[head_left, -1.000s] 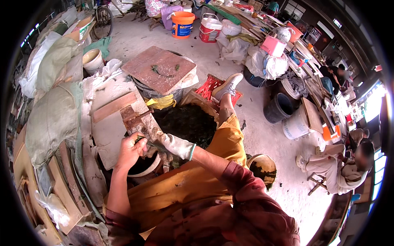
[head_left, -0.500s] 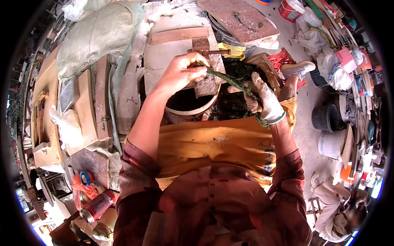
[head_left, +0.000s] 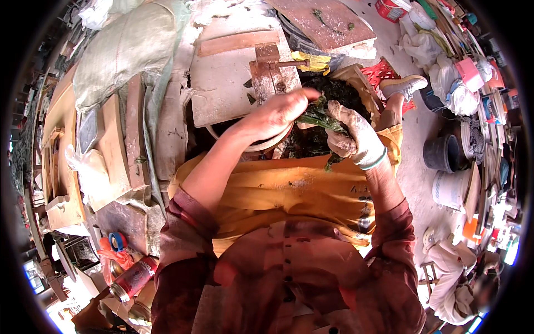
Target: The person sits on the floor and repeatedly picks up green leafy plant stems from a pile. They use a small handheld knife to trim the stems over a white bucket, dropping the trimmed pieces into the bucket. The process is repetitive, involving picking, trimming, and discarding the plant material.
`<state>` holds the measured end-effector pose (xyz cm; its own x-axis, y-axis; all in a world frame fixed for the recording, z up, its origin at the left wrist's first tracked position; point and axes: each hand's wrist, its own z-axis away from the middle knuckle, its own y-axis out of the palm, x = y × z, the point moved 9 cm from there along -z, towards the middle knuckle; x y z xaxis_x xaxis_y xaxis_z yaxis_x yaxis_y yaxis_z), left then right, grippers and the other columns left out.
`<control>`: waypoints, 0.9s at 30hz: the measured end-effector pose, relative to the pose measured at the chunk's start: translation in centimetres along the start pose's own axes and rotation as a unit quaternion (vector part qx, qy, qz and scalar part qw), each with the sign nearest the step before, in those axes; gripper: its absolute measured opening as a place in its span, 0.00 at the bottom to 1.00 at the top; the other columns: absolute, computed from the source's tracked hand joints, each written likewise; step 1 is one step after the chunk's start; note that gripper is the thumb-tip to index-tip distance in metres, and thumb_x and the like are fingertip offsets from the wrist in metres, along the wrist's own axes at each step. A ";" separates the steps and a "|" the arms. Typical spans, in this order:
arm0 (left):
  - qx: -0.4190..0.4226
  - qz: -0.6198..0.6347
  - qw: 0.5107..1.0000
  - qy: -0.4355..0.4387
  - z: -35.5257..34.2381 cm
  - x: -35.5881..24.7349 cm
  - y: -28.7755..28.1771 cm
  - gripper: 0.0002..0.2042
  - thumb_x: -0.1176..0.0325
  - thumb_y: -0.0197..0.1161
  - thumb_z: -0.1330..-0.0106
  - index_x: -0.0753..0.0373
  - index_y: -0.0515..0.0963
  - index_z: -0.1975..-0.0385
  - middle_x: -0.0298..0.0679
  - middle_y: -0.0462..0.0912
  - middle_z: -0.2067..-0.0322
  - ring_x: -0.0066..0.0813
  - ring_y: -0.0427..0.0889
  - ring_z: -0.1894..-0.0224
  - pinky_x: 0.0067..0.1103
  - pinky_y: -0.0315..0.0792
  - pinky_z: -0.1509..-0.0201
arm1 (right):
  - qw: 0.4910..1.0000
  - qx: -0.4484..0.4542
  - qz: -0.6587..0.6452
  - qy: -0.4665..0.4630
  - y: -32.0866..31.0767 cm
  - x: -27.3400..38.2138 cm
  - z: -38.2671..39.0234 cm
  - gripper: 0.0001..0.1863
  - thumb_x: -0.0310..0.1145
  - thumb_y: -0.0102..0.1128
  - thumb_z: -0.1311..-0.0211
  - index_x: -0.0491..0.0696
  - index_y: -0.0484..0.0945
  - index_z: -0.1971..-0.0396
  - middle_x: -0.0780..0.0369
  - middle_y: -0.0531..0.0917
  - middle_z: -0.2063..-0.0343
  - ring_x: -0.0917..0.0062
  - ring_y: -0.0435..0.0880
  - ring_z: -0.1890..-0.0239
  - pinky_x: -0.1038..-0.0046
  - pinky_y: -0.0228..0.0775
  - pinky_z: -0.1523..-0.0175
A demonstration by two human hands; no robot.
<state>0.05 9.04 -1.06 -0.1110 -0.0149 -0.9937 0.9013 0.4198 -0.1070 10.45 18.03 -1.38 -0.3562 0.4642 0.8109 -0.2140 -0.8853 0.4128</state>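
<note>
My bare left hand (head_left: 282, 113), partly blurred, is closed at the left end of a dark green leafy stalk (head_left: 315, 118), which looks folded into a short bundle. Around its other end curl the fingers of my right hand (head_left: 356, 136), in a dirty pale glove. A loose green end (head_left: 332, 161) hangs below the glove. Beneath both hands lies a mass of dark wet greens (head_left: 339, 92) in a container. Under my left forearm shows the pale rim of a round tub (head_left: 261, 148), mostly covered.
A white-dusted board (head_left: 219, 83) with a wooden block (head_left: 264, 78) lies ahead. Beyond stands a brown board (head_left: 328, 25) with scraps of green. My orange apron (head_left: 289, 181) covers my lap. A black bucket (head_left: 439, 153) stands right; a stuffed woven sack (head_left: 128, 55) lies left.
The stalk was stretched long between my hands; now it is bunched short. My left hand has moved right and slightly down, close to the right hand, which stays nearly in place.
</note>
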 end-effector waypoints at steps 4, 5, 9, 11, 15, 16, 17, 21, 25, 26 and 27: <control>-0.033 -0.012 0.999 -0.042 0.4 0.8 -1.3 0.21 0.50 0.53 0.30 0.63 0.75 0.74 0.25 0.68 0.83 0.14 0.65 0.80 0.17 0.61 0.77 | 0.989 -0.027 0.149 0.000 -1.6 0.6 0.4 0.23 0.53 0.44 0.31 0.49 0.75 0.74 0.70 0.64 0.92 0.88 0.61 0.91 0.83 0.49 0.85; -0.063 -0.079 0.994 -0.035 0.4 -0.2 -1.9 0.16 0.56 0.56 0.30 0.62 0.76 0.74 0.25 0.67 0.82 0.12 0.64 0.79 0.15 0.61 0.77 | 0.982 -0.019 0.189 -0.006 -1.5 0.5 0.5 0.23 0.54 0.46 0.33 0.47 0.76 0.71 0.70 0.65 0.92 0.88 0.61 0.90 0.83 0.50 0.84; -0.056 -0.043 0.995 -0.067 0.4 0.5 -1.7 0.11 0.63 0.60 0.32 0.63 0.77 0.73 0.23 0.67 0.82 0.10 0.64 0.79 0.13 0.61 0.76 | 0.975 0.001 0.223 -0.013 -2.0 -0.6 0.7 0.28 0.53 0.57 0.40 0.41 0.77 0.54 0.71 0.69 0.88 0.89 0.66 0.87 0.85 0.55 0.83; -0.061 -0.049 0.994 -0.076 0.4 0.0 -2.0 0.10 0.64 0.61 0.33 0.63 0.78 0.72 0.23 0.67 0.82 0.10 0.64 0.79 0.13 0.62 0.76 | 0.981 0.001 0.196 0.004 -1.6 -0.7 0.9 0.27 0.49 0.60 0.41 0.40 0.77 0.52 0.71 0.71 0.86 0.88 0.68 0.86 0.85 0.56 0.82; -0.080 -0.038 0.994 -0.068 0.7 0.0 -3.2 0.09 0.64 0.61 0.34 0.62 0.78 0.72 0.24 0.68 0.82 0.11 0.65 0.80 0.14 0.62 0.78 | 0.967 -0.078 0.242 0.012 -2.3 -1.4 0.6 0.23 0.43 0.55 0.38 0.40 0.77 0.51 0.69 0.72 0.87 0.89 0.71 0.86 0.88 0.62 0.81; -0.092 -0.016 0.993 -0.070 0.8 0.2 -3.6 0.09 0.64 0.61 0.34 0.62 0.78 0.72 0.24 0.68 0.82 0.12 0.65 0.81 0.14 0.62 0.78 | 0.968 -0.047 0.245 0.031 -2.4 -1.5 0.4 0.21 0.39 0.59 0.38 0.42 0.77 0.49 0.68 0.78 0.79 0.88 0.74 0.82 0.87 0.62 0.80; -0.104 0.006 0.992 -0.072 0.9 0.3 -3.8 0.09 0.64 0.61 0.34 0.62 0.79 0.71 0.24 0.68 0.81 0.12 0.65 0.81 0.14 0.62 0.79 | 0.972 -0.045 0.231 0.019 -2.9 -1.4 0.3 0.21 0.39 0.58 0.37 0.42 0.77 0.50 0.68 0.78 0.79 0.88 0.74 0.83 0.87 0.62 0.80; -0.127 0.122 0.976 -0.127 1.0 0.9 -3.2 0.14 0.58 0.63 0.35 0.63 0.78 0.73 0.25 0.69 0.83 0.11 0.63 0.85 0.13 0.60 0.82 | 0.974 -0.085 0.208 -0.034 -5.8 -1.9 -1.0 0.17 0.34 0.52 0.34 0.39 0.76 0.51 0.62 0.83 0.68 0.84 0.80 0.69 0.84 0.72 0.64; -0.087 0.075 0.977 -0.177 0.4 1.6 -0.3 0.16 0.57 0.61 0.33 0.66 0.78 0.71 0.27 0.69 0.83 0.13 0.65 0.85 0.15 0.62 0.82 | 0.949 -0.122 0.102 -0.271 -5.3 0.1 -1.0 0.18 0.34 0.46 0.30 0.37 0.73 0.48 0.58 0.80 0.52 0.76 0.77 0.50 0.75 0.65 0.41; -0.063 0.083 0.977 -0.188 0.3 1.9 0.4 0.15 0.58 0.60 0.33 0.66 0.77 0.70 0.27 0.68 0.84 0.13 0.64 0.86 0.16 0.60 0.83 | 0.941 -0.115 0.109 -0.300 -4.1 1.0 -0.5 0.20 0.36 0.45 0.29 0.37 0.73 0.48 0.57 0.79 0.50 0.75 0.77 0.49 0.74 0.64 0.40; -0.066 0.090 0.976 -0.190 0.3 1.8 0.5 0.15 0.58 0.60 0.33 0.66 0.77 0.71 0.26 0.68 0.84 0.13 0.64 0.86 0.16 0.60 0.83 | 0.931 -0.107 0.116 -0.329 -2.6 1.7 -0.2 0.21 0.39 0.43 0.28 0.37 0.72 0.47 0.57 0.78 0.49 0.74 0.76 0.48 0.72 0.63 0.39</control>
<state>0.44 8.91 -2.88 0.2287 -0.2547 -0.9396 0.8271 0.5599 0.0496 10.16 21.12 -1.14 0.2029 0.0817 0.9758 -0.4025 -0.9014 0.1592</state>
